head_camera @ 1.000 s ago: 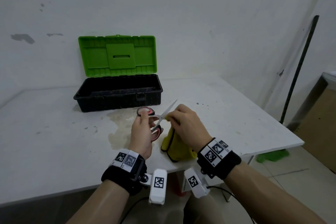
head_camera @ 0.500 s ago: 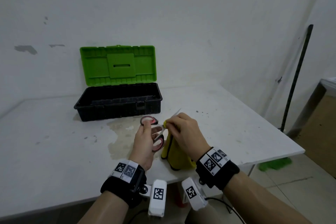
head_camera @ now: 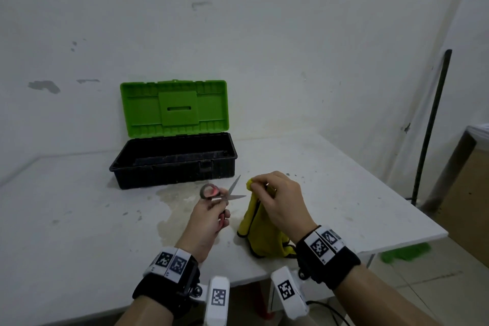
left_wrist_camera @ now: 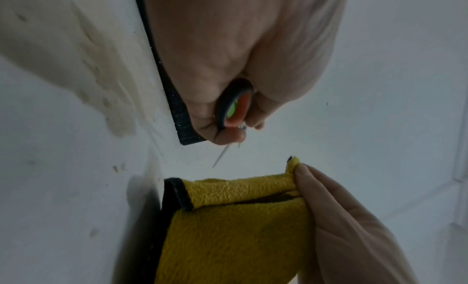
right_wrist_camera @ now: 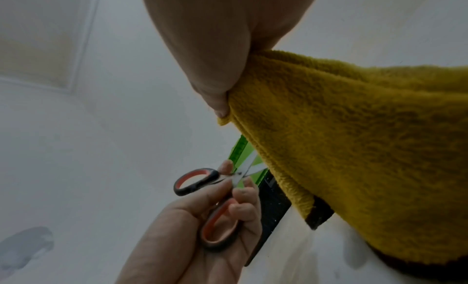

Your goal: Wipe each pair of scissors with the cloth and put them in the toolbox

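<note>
- Scissors with steel blades and grey-and-orange plastic loop handles [head_camera: 221, 197] are being held above the white tabletop [head_camera: 79, 219], in front of the toolbox and toward the near edge.
- The left hand [head_camera: 206, 222] is gripping them by the handles, fingers curling around the lower loop while the upper loop is standing free above the thumb.
- Their blades are standing spread in a narrow V, tips pointing right toward the cloth and not touching it.
- A yellow fleecy cloth with a dark trimmed edge [head_camera: 260, 230] is hanging folded just beside the scissors, its lower part seeming to be resting on the tabletop near the front edge, though the wrist is hiding that spot.
- The right hand [head_camera: 280, 204] is pinching the cloth's top corner between thumb and fingertips [left_wrist_camera: 302, 173], holding it up.
- A black plastic toolbox with a bright green lid [head_camera: 174, 160] is sitting toward the tabletop's far edge, its lid standing open and upright against the white wall [head_camera: 264, 34].
- A brownish stain [head_camera: 172, 201] is spreading over the tabletop between the toolbox and the hands.
</note>
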Demonstrator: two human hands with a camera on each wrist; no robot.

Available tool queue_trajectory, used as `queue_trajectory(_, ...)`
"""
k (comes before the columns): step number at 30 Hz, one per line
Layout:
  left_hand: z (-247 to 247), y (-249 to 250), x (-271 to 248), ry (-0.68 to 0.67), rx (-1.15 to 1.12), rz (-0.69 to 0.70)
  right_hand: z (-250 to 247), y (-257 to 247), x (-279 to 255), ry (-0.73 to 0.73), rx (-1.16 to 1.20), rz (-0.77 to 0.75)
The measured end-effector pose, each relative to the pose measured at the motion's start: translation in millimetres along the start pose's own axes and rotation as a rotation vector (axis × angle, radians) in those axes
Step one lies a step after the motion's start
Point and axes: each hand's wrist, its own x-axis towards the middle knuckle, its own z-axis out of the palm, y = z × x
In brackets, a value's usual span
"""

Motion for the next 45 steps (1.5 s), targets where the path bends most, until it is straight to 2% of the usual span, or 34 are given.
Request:
queue_trajectory(8,-12,2,-1,-0.072,0.465,0.067,-4,-2,2,-0.161,0.146,0.193)
queue_trajectory(14,-21,2,3,-0.075,0.610,0.023,-9,7,4,-0.221,0.192,0.344)
queue_trajectory(16,-22,3,3,-0.092,0.636,0.019,-9,9,4,-0.267,0.235,0.432)
queue_trajectory(18,-22,2,4,-0.101,0.612,-0.002,-10,8,3,-0.334,0.265,0.454)
queue_trajectory(22,-20,3,4,-0.092,0.487,-0.078,-9,6,-1,-0.396,0.245,0.428)
queue_trajectory(26,-21,4,2,-0.076,0.440,-0.058,-12,4,-2,-0.416,0.257,0.373)
queue_trajectory(29,-25,4,3,-0.095,0.389,-0.028,-18,4,1,-0.398,0.157,0.314)
queue_trajectory(33,-26,2,4,-0.080,0.331,-0.024,-22,1,7,-0.342,-0.047,0.170)
queue_trajectory(39,-20,0,5,-0.064,0.284,-0.025,5,-7,-11,-0.294,-0.026,-0.079)
queue_trajectory(43,-17,0,5,-0.047,0.277,-0.019,13,-8,-13,-0.249,0.025,-0.084)
queue_trajectory(45,-17,0,4,-0.048,0.289,-0.008,13,-8,-12,-0.245,0.001,-0.028)
